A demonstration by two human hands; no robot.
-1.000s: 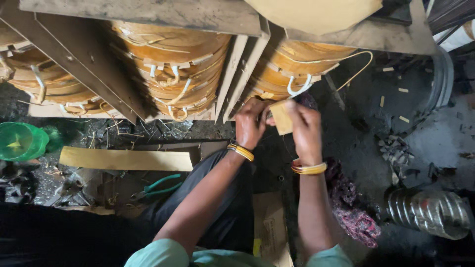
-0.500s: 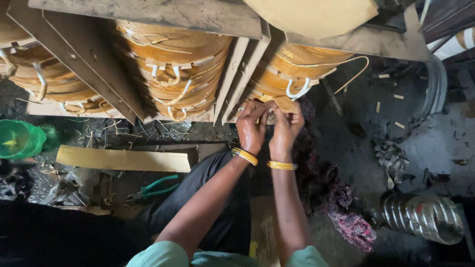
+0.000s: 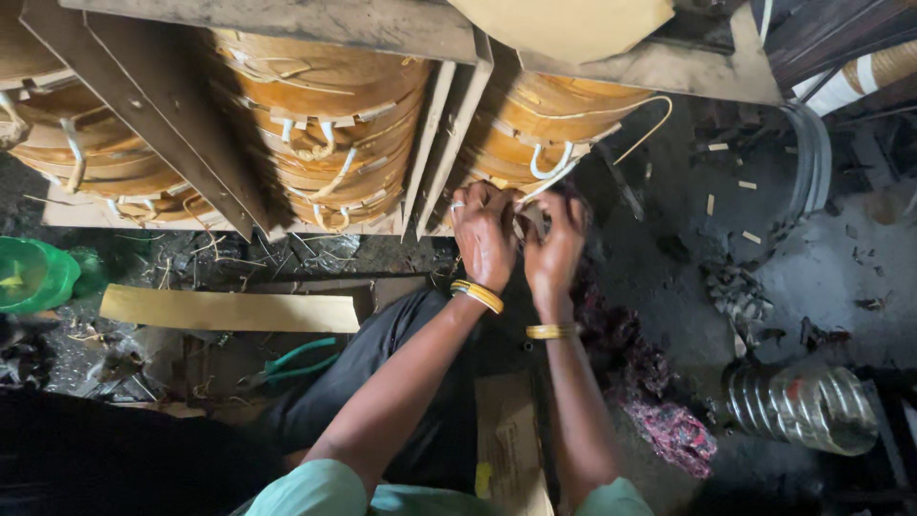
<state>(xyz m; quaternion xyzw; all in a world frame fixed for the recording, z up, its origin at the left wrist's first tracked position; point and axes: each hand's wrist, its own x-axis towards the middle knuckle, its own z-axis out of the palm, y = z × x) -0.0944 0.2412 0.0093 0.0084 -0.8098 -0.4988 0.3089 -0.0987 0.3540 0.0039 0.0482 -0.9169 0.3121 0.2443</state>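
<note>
Dark, littered workshop floor (image 3: 841,277) lies under wooden racks holding stacks of tan bentwood hoops (image 3: 320,143) tied with white cord. Seen from the head camera, the left hand (image 3: 484,234) and right hand (image 3: 554,250) meet at the foot of the right-hand hoop stack (image 3: 549,124), fingers curled and pinching a white cord strip (image 3: 546,180). Green-handled pliers (image 3: 291,363) lie near a flat wooden board (image 3: 229,311).
</note>
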